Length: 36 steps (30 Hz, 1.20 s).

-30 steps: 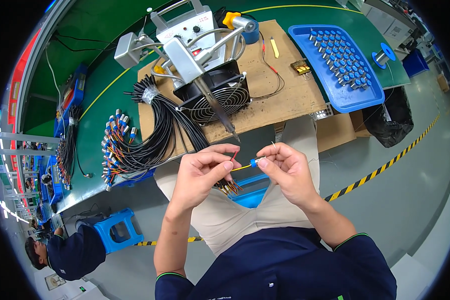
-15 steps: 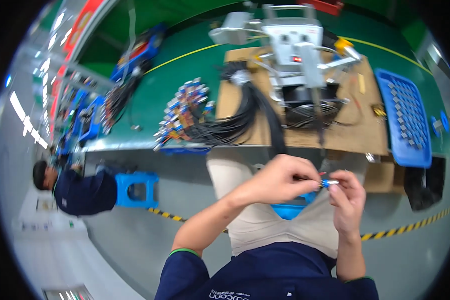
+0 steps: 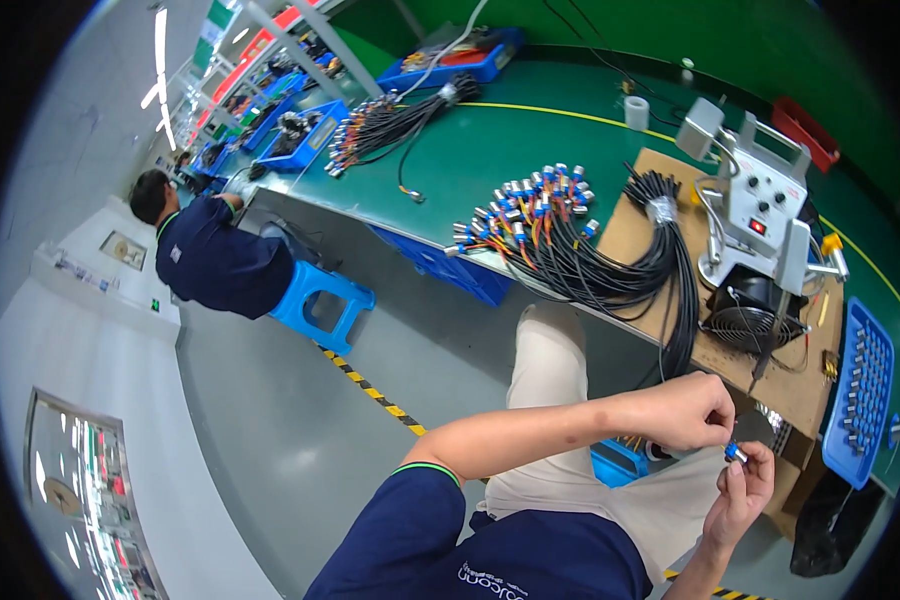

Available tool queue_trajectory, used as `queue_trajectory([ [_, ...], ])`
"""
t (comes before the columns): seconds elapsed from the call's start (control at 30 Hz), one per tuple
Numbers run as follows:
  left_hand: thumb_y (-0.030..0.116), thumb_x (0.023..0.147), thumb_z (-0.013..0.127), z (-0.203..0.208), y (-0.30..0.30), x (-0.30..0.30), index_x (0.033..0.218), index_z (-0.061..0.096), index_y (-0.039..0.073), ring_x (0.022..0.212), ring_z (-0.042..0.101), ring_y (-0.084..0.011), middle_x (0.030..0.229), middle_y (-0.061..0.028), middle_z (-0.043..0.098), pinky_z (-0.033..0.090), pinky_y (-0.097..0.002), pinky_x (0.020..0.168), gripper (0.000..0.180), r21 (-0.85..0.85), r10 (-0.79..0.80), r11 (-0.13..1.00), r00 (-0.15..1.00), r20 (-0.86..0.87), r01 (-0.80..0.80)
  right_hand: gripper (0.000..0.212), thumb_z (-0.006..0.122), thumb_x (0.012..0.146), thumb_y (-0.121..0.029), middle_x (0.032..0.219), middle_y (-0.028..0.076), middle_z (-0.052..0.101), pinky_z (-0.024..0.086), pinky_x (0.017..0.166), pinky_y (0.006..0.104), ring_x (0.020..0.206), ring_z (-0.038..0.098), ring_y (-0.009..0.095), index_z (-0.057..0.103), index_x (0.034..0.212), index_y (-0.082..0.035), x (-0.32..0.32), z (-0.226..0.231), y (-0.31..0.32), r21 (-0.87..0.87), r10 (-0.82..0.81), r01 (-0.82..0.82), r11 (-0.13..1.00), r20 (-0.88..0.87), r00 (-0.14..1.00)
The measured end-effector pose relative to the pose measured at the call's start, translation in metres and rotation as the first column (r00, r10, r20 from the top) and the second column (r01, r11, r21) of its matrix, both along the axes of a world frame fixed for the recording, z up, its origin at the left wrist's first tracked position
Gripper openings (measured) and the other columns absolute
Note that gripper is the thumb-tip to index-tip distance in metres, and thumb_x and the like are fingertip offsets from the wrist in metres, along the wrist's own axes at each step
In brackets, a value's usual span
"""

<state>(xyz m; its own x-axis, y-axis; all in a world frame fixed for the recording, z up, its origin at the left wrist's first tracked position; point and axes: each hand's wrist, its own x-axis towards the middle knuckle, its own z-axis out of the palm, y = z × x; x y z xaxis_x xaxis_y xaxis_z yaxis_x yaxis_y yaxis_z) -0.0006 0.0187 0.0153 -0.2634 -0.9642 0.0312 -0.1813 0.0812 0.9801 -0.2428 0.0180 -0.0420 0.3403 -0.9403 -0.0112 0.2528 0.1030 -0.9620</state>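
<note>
Low in front of my lap, my right hand (image 3: 742, 495) pinches a small blue and silver cylindrical connector (image 3: 736, 453) between thumb and fingers. Just above it, my left hand (image 3: 685, 412) is closed, its fingertips close to the connector's upper end. Whatever those fingers hold is too small or hidden to make out. Beyond my hands, a tied bundle of black cables (image 3: 630, 275) drapes over the table edge. Its coloured wire ends carry many similar blue and silver connectors (image 3: 530, 205).
A soldering station (image 3: 762, 195) with a black fan (image 3: 750, 315) stands on a brown board (image 3: 660, 165). To its right lies a blue tray (image 3: 854, 400) of small metal parts. Another cable bundle (image 3: 390, 130) lies farther left. A person (image 3: 220, 255) sits on a blue stool (image 3: 325, 300).
The view has swung, so the table now slants and more of the left side shows. My left fingers have come slightly away from the connector, which stays in my right hand.
</note>
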Motion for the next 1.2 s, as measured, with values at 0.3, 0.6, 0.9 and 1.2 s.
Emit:
queue_trajectory([
  [0.3,0.013,0.087,0.074,-0.007,0.008,0.000,0.089,0.078,-0.006,0.063,0.069,-0.0199,0.073,-0.0150,0.074,0.054,-0.0352,0.061,0.019,0.009,0.055,0.998,0.998,-0.010,-0.055,0.034,0.072,0.096,-0.006,0.107,0.003,0.064,0.032,0.064,0.0184,0.078,0.049,0.004,0.062,0.127,0.002,-0.003,-0.018,0.001,-0.139,-0.020,0.008,0.990,-0.086,0.996],
  [0.6,0.012,0.088,0.074,-0.005,0.008,0.002,0.089,0.077,-0.006,0.063,0.067,-0.0181,0.072,-0.0136,0.073,0.052,-0.0339,0.061,0.018,-0.004,0.077,0.997,0.993,-0.087,-0.077,0.032,0.069,0.099,0.000,0.114,0.005,0.067,0.034,0.066,0.0164,0.084,0.054,0.003,0.063,0.130,0.002,-0.004,-0.012,-0.002,-0.124,-0.020,0.005,0.992,-0.113,0.993],
  [0.9,0.013,0.086,0.074,-0.005,0.009,0.000,0.087,0.078,-0.005,0.062,0.068,-0.0197,0.071,-0.0136,0.073,0.053,-0.0348,0.060,0.018,0.041,0.096,0.995,0.993,-0.069,-0.093,0.025,0.068,0.100,0.003,0.103,0.006,0.066,0.043,0.071,0.0226,0.080,0.054,0.011,0.067,0.125,0.006,0.011,0.014,0.001,-0.231,-0.025,0.001,0.973,-0.104,0.994],
  [1.2,0.011,0.085,0.074,0.000,0.007,0.000,0.087,0.079,-0.004,0.064,0.070,-0.0236,0.073,-0.0157,0.074,0.054,-0.0372,0.062,0.016,0.067,0.163,0.984,0.987,0.010,-0.164,0.034,0.068,0.100,0.001,0.119,0.006,0.067,0.044,0.081,0.0195,0.098,0.060,0.008,0.063,0.133,0.003,-0.004,-0.030,-0.011,-0.221,-0.063,0.033,0.975,-0.132,0.989],
])
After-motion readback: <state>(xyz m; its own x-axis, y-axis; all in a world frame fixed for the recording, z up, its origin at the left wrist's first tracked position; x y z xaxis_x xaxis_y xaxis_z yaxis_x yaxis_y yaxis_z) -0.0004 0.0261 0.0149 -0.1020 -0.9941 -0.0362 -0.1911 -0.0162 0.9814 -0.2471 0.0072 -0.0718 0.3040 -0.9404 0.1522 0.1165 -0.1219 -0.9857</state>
